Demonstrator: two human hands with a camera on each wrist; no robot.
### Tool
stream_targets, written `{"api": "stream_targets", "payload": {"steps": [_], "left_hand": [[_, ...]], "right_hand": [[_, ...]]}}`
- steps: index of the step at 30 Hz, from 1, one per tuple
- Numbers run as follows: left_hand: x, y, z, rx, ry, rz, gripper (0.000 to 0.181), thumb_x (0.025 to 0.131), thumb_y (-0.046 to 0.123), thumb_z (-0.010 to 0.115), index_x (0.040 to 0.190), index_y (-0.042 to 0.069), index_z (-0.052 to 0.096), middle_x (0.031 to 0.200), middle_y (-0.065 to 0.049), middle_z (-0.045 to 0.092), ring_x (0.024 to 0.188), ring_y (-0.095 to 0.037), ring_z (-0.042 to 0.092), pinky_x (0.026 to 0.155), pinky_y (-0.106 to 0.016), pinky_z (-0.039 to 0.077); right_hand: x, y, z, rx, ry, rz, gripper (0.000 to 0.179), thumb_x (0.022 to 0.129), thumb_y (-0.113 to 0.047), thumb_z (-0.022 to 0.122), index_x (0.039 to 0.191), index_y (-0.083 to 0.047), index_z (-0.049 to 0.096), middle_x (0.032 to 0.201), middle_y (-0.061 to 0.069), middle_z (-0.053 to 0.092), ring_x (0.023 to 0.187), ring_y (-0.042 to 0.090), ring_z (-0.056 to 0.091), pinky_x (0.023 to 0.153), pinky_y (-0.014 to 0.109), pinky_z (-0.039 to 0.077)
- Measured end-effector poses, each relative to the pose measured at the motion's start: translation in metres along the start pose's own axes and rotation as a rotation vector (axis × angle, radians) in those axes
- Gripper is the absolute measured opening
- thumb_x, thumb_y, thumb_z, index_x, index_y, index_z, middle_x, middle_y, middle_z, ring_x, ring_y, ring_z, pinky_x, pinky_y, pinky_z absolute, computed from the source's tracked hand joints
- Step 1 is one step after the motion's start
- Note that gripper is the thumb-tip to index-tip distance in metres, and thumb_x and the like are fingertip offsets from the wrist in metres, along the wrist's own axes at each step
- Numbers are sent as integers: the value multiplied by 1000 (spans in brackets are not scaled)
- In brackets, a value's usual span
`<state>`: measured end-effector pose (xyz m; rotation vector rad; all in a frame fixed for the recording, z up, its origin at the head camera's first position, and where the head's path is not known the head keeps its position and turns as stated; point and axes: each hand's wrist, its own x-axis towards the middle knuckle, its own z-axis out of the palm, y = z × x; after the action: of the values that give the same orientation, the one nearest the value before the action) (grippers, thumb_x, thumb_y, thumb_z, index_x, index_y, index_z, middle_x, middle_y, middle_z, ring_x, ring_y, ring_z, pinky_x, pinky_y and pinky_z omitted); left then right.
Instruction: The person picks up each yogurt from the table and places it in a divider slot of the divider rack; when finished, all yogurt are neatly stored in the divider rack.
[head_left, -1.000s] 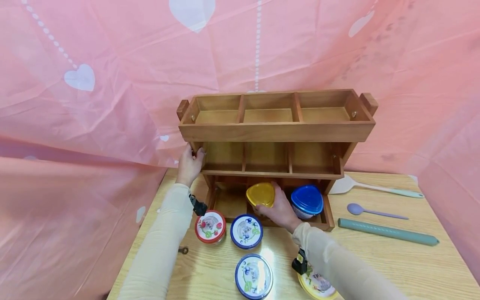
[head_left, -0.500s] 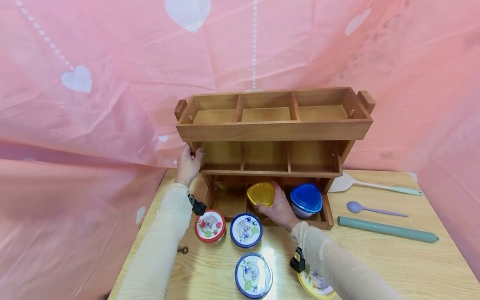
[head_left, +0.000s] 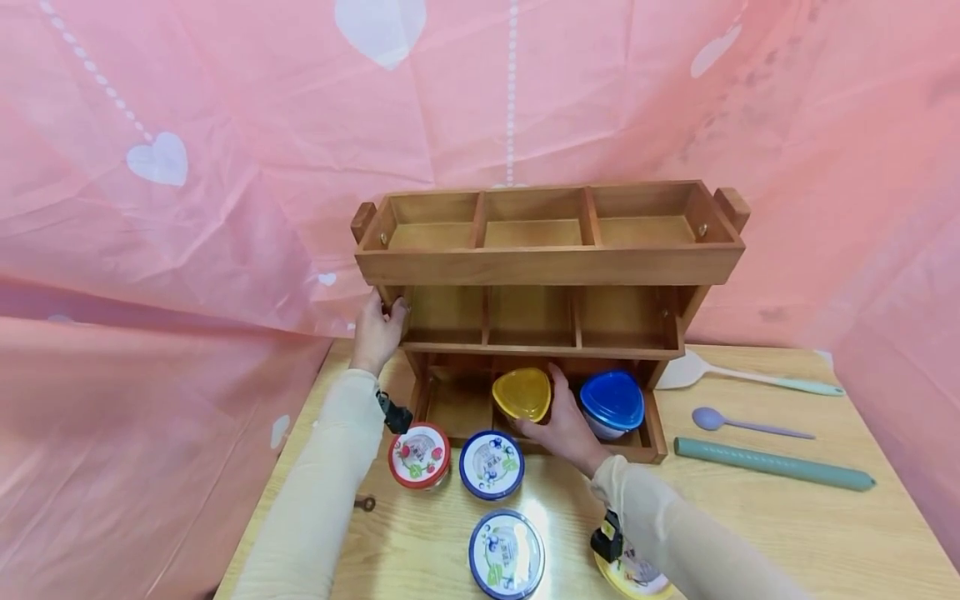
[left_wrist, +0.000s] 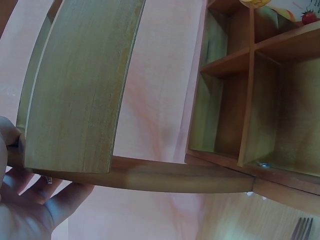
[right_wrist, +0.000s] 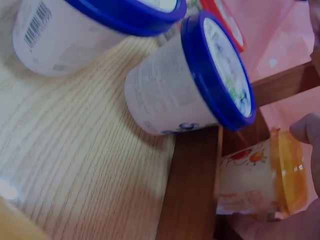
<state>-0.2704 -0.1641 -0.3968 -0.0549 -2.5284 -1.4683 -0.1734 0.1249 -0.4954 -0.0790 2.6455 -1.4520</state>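
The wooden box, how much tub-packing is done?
Done, it seems: the blue triangular-lidded tub sits in the bottom tier.

In hand: the left hand holds the box; the right hand is around the yellow triangular-lidded tub, grip unclear.

Probably left: the red-lidded tub, two round blue-lidded tubs and round yellow-lidded tub on the table.

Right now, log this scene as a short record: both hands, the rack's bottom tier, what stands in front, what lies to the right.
Left hand: grips the wooden rack at its left side
Right hand: around the yellow-lidded cup; firmness of hold unclear
Bottom tier: yellow-lidded cup, with blue-lidded cup to its right
In front: red-rimmed tub, two blue-rimmed tubs, yellow-rimmed tub partly hidden
Right side: white spatula, purple spoon, green rod
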Motion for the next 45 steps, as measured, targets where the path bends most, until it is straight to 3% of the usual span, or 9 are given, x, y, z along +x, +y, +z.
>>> {"api": "stream_targets", "payload": {"steps": [6,13,20,25,34,39,45], "left_hand": [[-1,-1,1,10,0,6,45,103,16,47,147,8,40,146,-17,50,127,-34,55,108,-50,45],[0,-3,3,13,4,3,46,103,16,48,148,11,40,147,-15,50,127,-33,55,108,-49,45],[-2,-3,2,-5,3,-11,45,103,16,48,147,12,42,145,-16,52,126,-33,56,108,-50,45],[-2,-3,2,-3,4,-15,44,103,17,48,146,12,42,145,-17,52,126,-33,56,107,-50,46],[-2,-4,1,-6,16,-5,39,103,16,49,141,8,46,140,-18,55,121,-33,58,104,-49,48],[-1,-3,2,-6,10,-2,42,103,16,49,144,9,44,143,-17,53,124,-33,57,106,-49,47],[1,-3,3,-3,12,3,44,103,17,49,146,12,42,145,-16,51,127,-33,56,107,-50,45]], "right_hand": [[-15,-4,-7,-24,6,-20,105,81,-21,79,155,-7,5,151,28,33,138,45,39,114,54,34],[-45,-16,-28,20,-69,-46,100,87,-23,75,156,-13,4,157,29,22,141,49,33,109,57,38],[-70,-19,-54,7,-106,-165,85,87,-24,75,153,-11,22,146,23,42,132,44,48,104,56,45],[-87,-9,-70,-84,-117,-190,75,87,-31,75,148,-10,35,137,16,56,121,37,58,98,52,50],[-112,15,-85,-99,-125,-320,74,87,-28,76,148,-9,38,141,12,54,125,34,53,92,37,56],[-126,27,-91,-139,-144,-312,78,85,-32,78,149,-14,38,143,8,53,126,28,53,92,31,55],[-138,42,-96,-169,-169,-258,75,85,-36,76,147,-12,40,139,6,56,124,11,53,91,29,55]]}}
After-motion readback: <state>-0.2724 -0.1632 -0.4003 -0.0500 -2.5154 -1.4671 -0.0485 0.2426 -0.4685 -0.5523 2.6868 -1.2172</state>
